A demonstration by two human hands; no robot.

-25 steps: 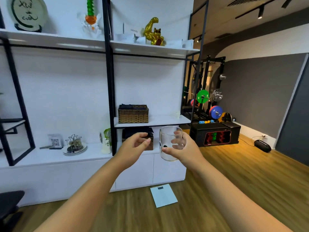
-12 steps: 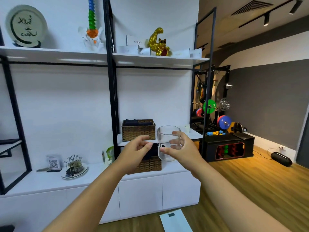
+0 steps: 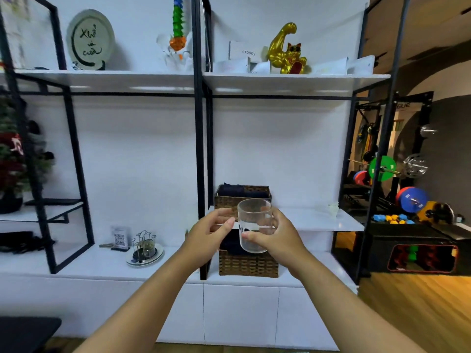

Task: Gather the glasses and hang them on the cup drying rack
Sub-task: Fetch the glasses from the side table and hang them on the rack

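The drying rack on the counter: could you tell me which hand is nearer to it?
Left. The left hand hangs right of and above the drying rack; the right hand, holding the glass, is farther right.

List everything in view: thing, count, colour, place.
glass: one, clear, held in front of the baskets
cup drying rack: one, wire, on a plate on the low counter
wicker baskets: two, brown, middle shelf and counter
QR sign: one, white, left of rack
gold cat figure: one, top shelf
round plaque: one, pale, top shelf
weight plates: green, red, blue, right
left hand: beside glass
right hand: grips glass
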